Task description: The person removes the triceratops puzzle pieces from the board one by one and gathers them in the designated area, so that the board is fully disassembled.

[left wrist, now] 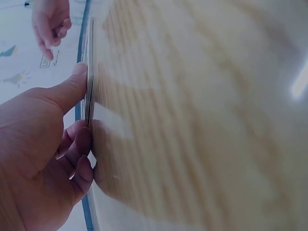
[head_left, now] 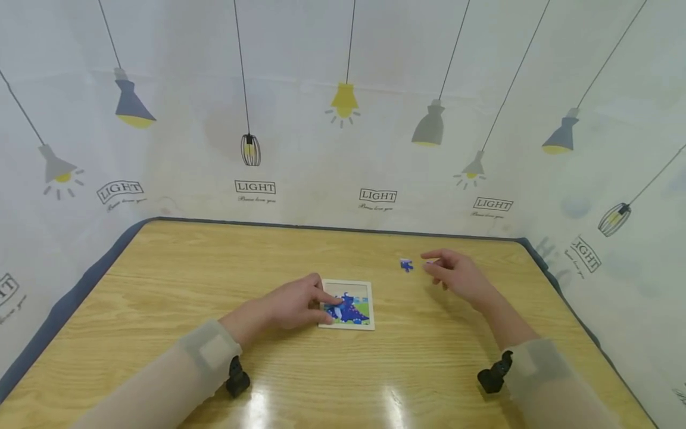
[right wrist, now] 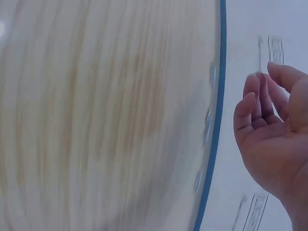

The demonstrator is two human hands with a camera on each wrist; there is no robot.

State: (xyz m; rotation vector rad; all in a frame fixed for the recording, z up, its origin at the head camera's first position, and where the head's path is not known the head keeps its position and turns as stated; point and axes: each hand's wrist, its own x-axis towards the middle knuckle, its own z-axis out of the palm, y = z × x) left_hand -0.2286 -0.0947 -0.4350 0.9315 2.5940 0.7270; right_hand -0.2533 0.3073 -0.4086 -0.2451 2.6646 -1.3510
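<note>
A small square jigsaw puzzle (head_left: 351, 313) in a white frame, printed with a blue dinosaur, lies on the wooden table. My left hand (head_left: 296, 302) rests at its left side, index finger extended over the picture and thumb on its lower left part. In the left wrist view the thumb (left wrist: 72, 89) touches the puzzle frame (left wrist: 90, 72), while the other fingers bend beside its edge. To the right, my right hand (head_left: 458, 277) hovers over the table with loosely bent fingers and nothing visibly held. Near its fingertips lies a blue puzzle piece (head_left: 407, 265); another piece (head_left: 430, 263) is partly hidden behind the fingers.
The wooden table (head_left: 214, 256) has a dark blue edge and meets a pale wall covering (head_left: 300, 71) printed with lamps at the back and sides. Low pieces (right wrist: 208, 125) show near the far table edge in the right wrist view.
</note>
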